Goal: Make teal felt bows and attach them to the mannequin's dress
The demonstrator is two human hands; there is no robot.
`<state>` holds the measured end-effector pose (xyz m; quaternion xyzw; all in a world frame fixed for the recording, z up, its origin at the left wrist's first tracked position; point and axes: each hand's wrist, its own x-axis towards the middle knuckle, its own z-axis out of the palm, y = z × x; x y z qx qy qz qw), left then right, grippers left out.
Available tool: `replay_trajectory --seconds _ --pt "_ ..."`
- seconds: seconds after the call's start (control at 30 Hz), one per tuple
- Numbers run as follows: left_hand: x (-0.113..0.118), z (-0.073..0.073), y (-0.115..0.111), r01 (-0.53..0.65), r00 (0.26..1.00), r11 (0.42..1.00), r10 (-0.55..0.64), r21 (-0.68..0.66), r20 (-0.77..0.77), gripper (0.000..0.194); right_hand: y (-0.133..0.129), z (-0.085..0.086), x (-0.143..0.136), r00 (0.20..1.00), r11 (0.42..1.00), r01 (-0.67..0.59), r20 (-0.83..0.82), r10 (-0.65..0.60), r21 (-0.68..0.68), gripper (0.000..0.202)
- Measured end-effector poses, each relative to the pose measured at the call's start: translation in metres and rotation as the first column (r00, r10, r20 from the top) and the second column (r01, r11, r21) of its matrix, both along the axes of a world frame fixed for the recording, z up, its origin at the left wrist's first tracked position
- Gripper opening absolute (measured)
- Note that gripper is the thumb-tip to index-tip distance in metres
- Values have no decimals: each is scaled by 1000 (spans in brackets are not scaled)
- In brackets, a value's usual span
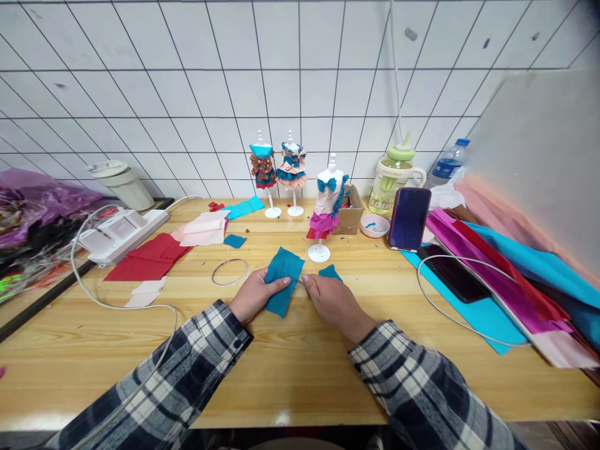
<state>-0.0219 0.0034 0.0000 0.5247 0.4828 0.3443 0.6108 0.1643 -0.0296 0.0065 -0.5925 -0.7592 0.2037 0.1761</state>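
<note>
My left hand (253,295) pinches a teal rectangle of thin cloth or crepe paper (284,275), thumb on top, above the wooden table. At its right edge my right hand (334,303) is closed, with thumb and finger pressed together on a thin item too small to make out. A smaller teal piece (330,272) lies just beyond the right hand, partly hidden by it. Behind the hands stands a mini dress form (323,203) in a pink and magenta dress with a teal bow. Left of my left hand rests a thin ring (229,272).
Two more dressed forms (291,167) stand near the tiled wall. Red (150,257) and pale pink pieces (204,229) lie left, by a power strip (126,234) with a trailing cable. At right are a propped phone (409,219), a dark phone (454,275), coloured sheets (501,328) and a jug (396,178).
</note>
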Motion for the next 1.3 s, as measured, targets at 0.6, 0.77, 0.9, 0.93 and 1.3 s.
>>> replay_trajectory --seconds 0.6,0.77,0.9,0.93,1.3 --pt "-3 -5 3 69 997 997 -69 -21 43 39 2 -1 2 998 999 -26 53 24 32 51" --pt "-4 -7 4 62 997 998 -61 -30 51 38 3 -1 4 998 999 -32 63 30 20 51" --pt "-4 -8 5 71 997 997 -71 -12 34 37 3 -1 4 999 1000 -29 45 28 9 54" --pt "-4 -7 5 73 997 997 -73 -5 27 36 3 -1 4 999 1000 -27 42 27 2 55" --pt "-1 -5 2 131 990 991 -129 35 -56 38 2 -3 2 998 999 -43 44 43 20 49"
